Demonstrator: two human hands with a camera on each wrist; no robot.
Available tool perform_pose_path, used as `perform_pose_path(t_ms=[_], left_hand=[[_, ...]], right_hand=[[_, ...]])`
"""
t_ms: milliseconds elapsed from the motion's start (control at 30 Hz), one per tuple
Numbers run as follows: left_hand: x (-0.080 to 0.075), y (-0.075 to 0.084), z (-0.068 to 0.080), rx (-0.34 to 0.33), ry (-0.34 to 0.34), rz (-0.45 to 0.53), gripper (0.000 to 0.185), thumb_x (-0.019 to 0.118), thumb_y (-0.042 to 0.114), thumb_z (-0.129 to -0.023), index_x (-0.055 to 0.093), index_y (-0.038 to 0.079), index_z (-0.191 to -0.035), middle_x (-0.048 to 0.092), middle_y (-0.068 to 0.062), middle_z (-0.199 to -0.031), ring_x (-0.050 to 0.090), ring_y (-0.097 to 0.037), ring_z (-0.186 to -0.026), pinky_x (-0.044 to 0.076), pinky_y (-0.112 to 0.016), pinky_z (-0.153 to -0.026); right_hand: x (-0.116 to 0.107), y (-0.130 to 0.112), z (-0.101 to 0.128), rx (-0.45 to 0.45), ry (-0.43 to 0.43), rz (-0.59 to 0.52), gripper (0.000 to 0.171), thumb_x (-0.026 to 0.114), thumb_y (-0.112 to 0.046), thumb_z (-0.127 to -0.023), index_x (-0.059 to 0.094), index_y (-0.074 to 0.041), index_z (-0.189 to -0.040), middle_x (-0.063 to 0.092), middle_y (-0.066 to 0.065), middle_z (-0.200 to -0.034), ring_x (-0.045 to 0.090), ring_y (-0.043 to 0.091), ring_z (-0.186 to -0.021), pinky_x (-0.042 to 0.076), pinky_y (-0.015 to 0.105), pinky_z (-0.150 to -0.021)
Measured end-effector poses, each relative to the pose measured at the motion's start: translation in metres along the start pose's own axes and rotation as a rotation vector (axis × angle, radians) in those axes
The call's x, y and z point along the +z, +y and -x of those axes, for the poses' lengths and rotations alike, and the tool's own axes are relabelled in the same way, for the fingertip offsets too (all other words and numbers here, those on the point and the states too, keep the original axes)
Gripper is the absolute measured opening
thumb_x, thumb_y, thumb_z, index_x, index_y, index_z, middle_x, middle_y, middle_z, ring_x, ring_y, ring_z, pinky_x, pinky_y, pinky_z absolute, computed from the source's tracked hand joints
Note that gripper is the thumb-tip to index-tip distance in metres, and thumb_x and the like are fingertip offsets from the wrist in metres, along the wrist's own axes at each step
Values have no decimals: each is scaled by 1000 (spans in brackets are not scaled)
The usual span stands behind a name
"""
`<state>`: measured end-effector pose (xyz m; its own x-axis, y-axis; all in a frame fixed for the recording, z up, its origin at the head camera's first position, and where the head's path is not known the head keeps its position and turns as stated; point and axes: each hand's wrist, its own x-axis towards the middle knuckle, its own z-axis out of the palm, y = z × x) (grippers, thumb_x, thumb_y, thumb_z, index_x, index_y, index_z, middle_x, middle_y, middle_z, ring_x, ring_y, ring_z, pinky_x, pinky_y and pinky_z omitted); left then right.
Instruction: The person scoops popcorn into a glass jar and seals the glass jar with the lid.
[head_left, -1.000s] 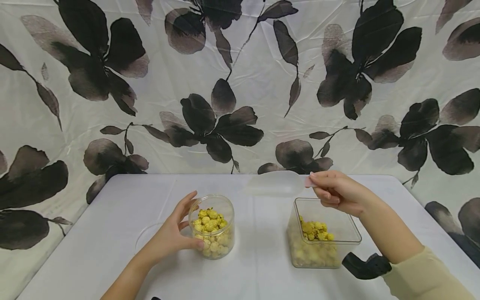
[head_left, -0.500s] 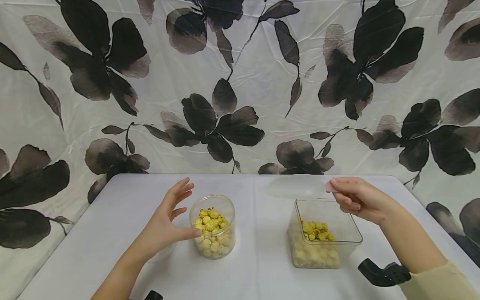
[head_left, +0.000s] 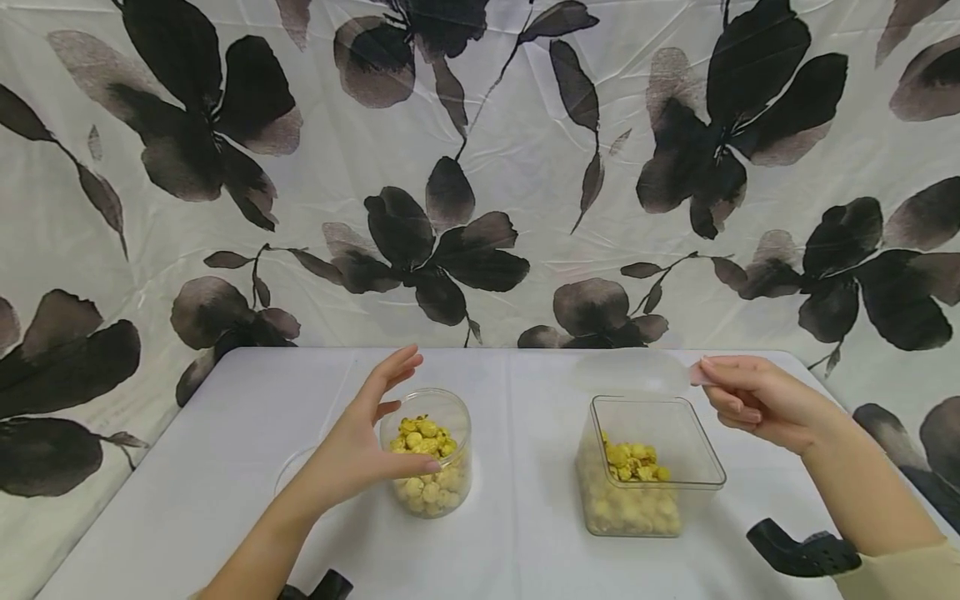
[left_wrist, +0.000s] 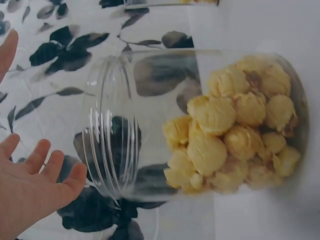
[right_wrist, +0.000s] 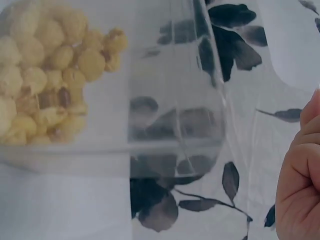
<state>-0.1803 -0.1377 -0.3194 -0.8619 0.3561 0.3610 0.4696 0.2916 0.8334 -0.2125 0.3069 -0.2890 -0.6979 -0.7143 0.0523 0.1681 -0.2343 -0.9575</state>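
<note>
A clear round jar (head_left: 426, 492) of yellow popcorn stands upright on the table. My left hand (head_left: 360, 442) is beside and in front of it, thumb and fingers spread wide with nothing between them. In the left wrist view, the fingers are near the threaded jar rim (left_wrist: 112, 125), with a gap between. My right hand (head_left: 765, 404) pinches the pink tab (head_left: 701, 373) of a thin, translucent white flat piece (head_left: 630, 371), rounded at its corners. That piece is raised behind a clear square container (head_left: 697, 482), which also holds popcorn (head_left: 636, 463) and is uncovered.
A faint clear round outline, like a lid (head_left: 288, 473), lies on the white table (head_left: 510, 542) left of the jar, partly behind my left forearm. A floral cloth (head_left: 480, 108) hangs along the table's far edge. Black camera mounts (head_left: 802, 550) project from the wrists.
My left hand has let go of the jar, drawn back left, then come in front of it again, higher up. My right hand has moved right with the translucent piece.
</note>
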Motion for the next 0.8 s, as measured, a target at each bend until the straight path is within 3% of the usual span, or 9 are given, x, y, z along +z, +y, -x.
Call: perform_pose_path(t_ms=[200,400,633,800], left_hand=[[12,12,-8,-1,-29,25,106,88,16,-62,24,32,-145,32,5,-146,28,-19,-134,32,-51,-100],[32,20,-17,-8,-59,55,107,88,17,-60,25,32,-145,32,9,-145,29,-16,-133,32,-48,-101],[79,21,-24,-29,-156,116,105,88,19,-62,25,34,-144,31,13,-144,30,-9,-131,35,-41,-101],[117,12,-30,-79,-218,164,104,87,22,-64,23,37,-144,29,15,-145,30,-8,-131,36,-38,-101]], right_hand=[[-7,-11,15,21,91,130,42,25,-6,-103,67,-6,-104,40,1,-62,13,21,-50,8,31,-46],[-7,-23,28,58,212,413,40,29,-4,-102,67,-12,-98,37,5,-61,17,23,-50,12,36,-45],[3,-32,31,125,395,846,32,37,-8,-101,65,-17,-90,38,2,-57,21,24,-46,17,35,-41],[13,-33,28,188,417,1030,22,42,-10,-100,61,-4,-90,39,2,-55,29,17,-44,24,29,-39]])
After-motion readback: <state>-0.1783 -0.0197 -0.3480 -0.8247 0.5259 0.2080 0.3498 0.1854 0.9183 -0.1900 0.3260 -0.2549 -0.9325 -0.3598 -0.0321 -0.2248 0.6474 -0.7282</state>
